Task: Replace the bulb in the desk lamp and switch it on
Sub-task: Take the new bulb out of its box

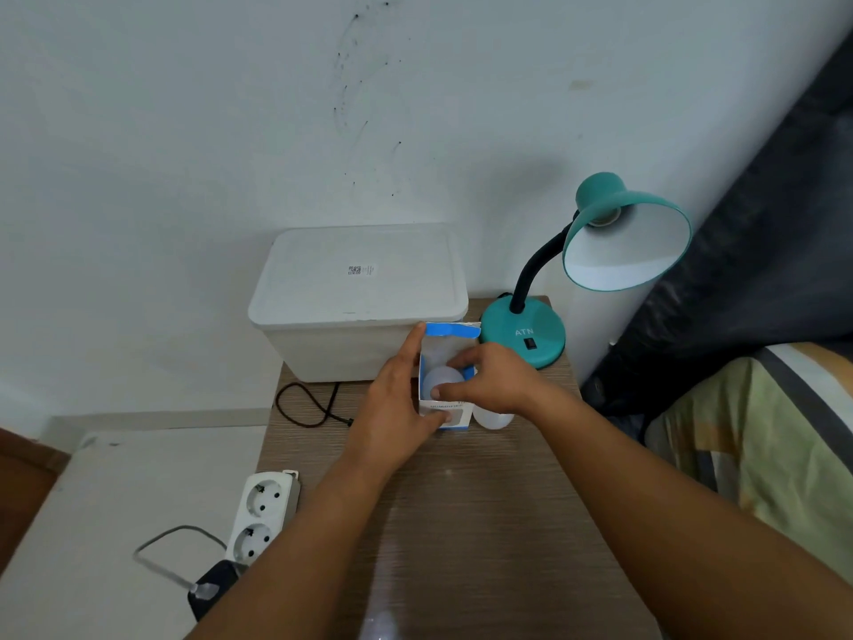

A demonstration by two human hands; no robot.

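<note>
Two bulbs show on the wooden table [461, 524]. One white bulb [442, 380] sits down inside a small blue and white box [454, 332] with its top flap open. The other white bulb [494, 417] lies on the table just beside the box, on its right, partly hidden under the right wrist.

The right hand [496, 378] reaches into the open box. Its thumb and fingers curl around the bulb in there and pinch it. The left hand [392, 408] holds the box. Its thumb presses the front of the box and its first finger runs straight up the left side.

Behind the box, to the right, stands a teal desk lamp [524, 332] with a round base, a black bendy neck and a black switch on the base. Its shade tips toward the camera, and the socket inside looks bare.

Behind the box, to the left, sits a big white tub [355, 279] with a lid, right up against the wall. A dark cord [307, 404] curls on the table in front of the tub. A white power strip [263, 515] lies at the table's left edge.
</note>
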